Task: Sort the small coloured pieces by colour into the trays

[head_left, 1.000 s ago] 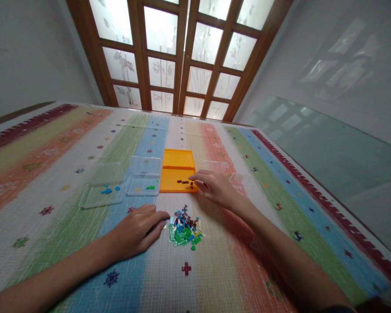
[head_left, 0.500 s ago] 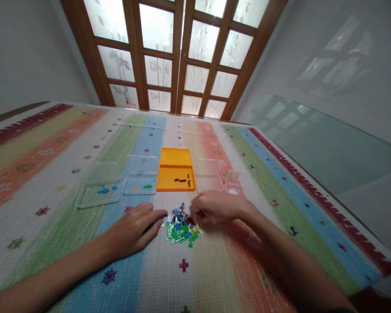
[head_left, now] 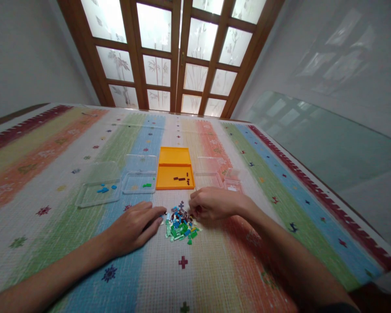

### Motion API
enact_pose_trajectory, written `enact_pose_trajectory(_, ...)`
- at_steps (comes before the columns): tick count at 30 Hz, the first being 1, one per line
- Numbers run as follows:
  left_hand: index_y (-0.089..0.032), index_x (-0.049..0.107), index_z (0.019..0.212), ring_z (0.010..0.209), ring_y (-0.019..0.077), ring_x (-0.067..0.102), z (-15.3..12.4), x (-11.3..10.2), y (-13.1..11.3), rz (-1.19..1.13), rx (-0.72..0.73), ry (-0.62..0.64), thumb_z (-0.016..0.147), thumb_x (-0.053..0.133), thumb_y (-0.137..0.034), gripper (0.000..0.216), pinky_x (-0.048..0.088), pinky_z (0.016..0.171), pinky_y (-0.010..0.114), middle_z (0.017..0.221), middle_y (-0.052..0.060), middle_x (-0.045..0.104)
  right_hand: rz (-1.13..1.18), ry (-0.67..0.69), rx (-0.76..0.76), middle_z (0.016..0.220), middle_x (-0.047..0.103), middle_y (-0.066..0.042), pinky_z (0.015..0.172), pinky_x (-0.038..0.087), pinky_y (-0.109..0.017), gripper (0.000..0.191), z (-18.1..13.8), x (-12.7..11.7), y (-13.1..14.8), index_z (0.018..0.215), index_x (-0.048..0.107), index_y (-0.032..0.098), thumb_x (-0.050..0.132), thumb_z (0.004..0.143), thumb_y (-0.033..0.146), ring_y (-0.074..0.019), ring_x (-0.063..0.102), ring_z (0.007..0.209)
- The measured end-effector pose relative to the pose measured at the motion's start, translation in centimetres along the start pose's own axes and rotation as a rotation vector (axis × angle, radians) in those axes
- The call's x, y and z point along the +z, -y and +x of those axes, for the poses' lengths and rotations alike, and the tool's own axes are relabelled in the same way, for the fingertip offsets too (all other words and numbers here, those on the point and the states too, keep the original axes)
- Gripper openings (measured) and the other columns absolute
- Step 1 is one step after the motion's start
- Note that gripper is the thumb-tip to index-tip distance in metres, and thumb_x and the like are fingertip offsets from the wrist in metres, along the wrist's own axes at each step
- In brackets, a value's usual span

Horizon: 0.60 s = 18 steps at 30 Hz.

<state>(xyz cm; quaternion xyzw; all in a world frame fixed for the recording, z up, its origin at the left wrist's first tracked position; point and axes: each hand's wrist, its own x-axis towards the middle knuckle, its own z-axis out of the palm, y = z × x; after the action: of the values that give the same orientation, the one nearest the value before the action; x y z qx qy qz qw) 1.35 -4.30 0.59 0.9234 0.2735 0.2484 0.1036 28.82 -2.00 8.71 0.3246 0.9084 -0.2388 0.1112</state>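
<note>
A loose pile of small toy bricks [head_left: 181, 228] in green, blue, dark brown, white and yellow lies on the striped cloth between my hands. At its left edge rests my left hand [head_left: 138, 226], index finger and thumb stretched out and apart, fingertips at the outermost pieces. My right hand [head_left: 211, 203] is curled over the pile's upper right side, fingers bent together and pointing down. Whatever is between those fingertips is hidden. Beyond the pile, an orange case [head_left: 159, 188] lies open with several dark brown bricks [head_left: 181, 179] in it.
Left of the case, one clear box [head_left: 125, 192] holds green bricks [head_left: 147, 185] and another clear box [head_left: 84, 204] holds blue bricks [head_left: 103, 190]. To the right are a clear box [head_left: 220, 179] and a smaller one [head_left: 226, 184] with white pieces. Patterned cloth [head_left: 163, 278] covers the table.
The view has shifted very slightly. My right hand has moved a little at the pile's upper right, still curled. My left hand keeps almost the same place.
</note>
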Motion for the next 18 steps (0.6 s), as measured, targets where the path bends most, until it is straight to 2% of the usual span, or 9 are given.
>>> enact_pose_trajectory(3, -0.017, 0.064, 0.115, 0.076, 0.0187, 0.063, 0.0, 0.0, 0.0, -0.003, 0.004, -0.007, 0.102, 0.043, -0.024, 0.025, 0.051, 0.07, 0.031, 0.083, 0.005, 0.066, 0.014, -0.132, 0.035, 0.084, 0.067, -0.003, 0.065, 0.038, -0.024, 0.014, -1.2, -0.9, -0.5, 0.081, 0.067, 0.016, 0.063, 0.081, 0.003, -0.0126, 0.055, 0.073)
enact_pose_trajectory(8, -0.017, 0.062, 0.116, 0.076, 0.0187, 0.063, 0.1, 0.0, 0.1, 0.002, 0.01, 0.006, 0.103, 0.042, -0.023, 0.025, 0.05, 0.07, 0.031, 0.083, 0.005, 0.066, 0.022, -0.3, 0.142, 0.079, 0.063, -0.001, 0.062, 0.036, -0.023, 0.014, -2.8, -2.0, -2.7, 0.082, 0.062, 0.017, 0.061, 0.084, 0.003, -0.0116, 0.052, 0.068)
enact_pose_trajectory(14, -0.017, 0.063, 0.115, 0.079, 0.0188, 0.064, 0.1, -0.1, 0.0, 0.012, 0.003, 0.01, 0.103, 0.041, -0.024, 0.027, 0.052, 0.072, 0.031, 0.087, 0.006, 0.069, -0.079, -0.356, 0.263, 0.083, 0.064, -0.003, 0.064, 0.035, -0.025, 0.015, -2.9, -1.5, -5.6, 0.079, 0.063, 0.017, 0.061, 0.083, 0.003, -0.0134, 0.053, 0.072)
enact_pose_trajectory(18, -0.017, 0.064, 0.114, 0.078, 0.0185, 0.063, 0.1, -0.2, -0.1, 0.012, 0.0, 0.006, 0.103, 0.041, -0.024, 0.026, 0.052, 0.071, 0.031, 0.085, 0.006, 0.068, -0.091, -0.364, 0.292, 0.09, 0.067, -0.005, 0.066, 0.036, -0.025, 0.016, -2.6, -1.3, -5.8, 0.089, 0.069, 0.017, 0.062, 0.084, 0.004, -0.0142, 0.056, 0.076)
